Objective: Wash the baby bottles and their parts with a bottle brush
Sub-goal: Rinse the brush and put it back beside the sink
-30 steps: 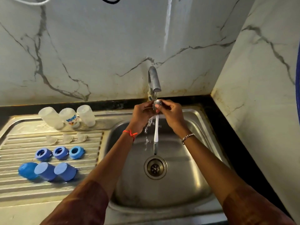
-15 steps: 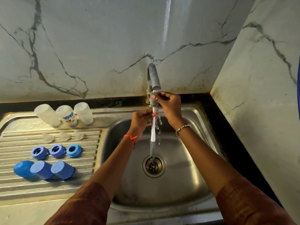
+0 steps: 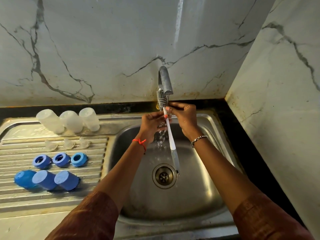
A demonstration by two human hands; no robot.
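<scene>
Bottle brush (image 3: 170, 139): upright under the tap (image 3: 165, 78), over the sink (image 3: 199, 187); grey handle end hangs down toward the drain.
Change: a second ago both hands were bunched over the bristles, right in the stream. Both have now slid down the shaft, so the bristle head (image 3: 161, 98) stands bare above them, just beside the spout.
Water (image 3: 161, 137): running, now hitting the fingers and white shaft, not the bristles.
Meaning: head rinse looks finished, shaft rinse under way. Brush-cleaning step, not bottle scrubbing.
Right grip: right hand (image 3: 183, 116) pinches the neck just below the bristles, narrow, fingertips closed on it.
Left grip: left hand (image 3: 152, 122) has fingers curled onto the white shaft a little lower, in the water.
Parts: bottles (image 3: 71, 121) mouth-down, teats (image 3: 69, 143), rings (image 3: 60, 159) and caps (image 3: 45, 180) in rows on the drainboard (image 3: 52, 201), well apart from both hands.
Status: cannot tell if those parts are washed or waiting.
</scene>
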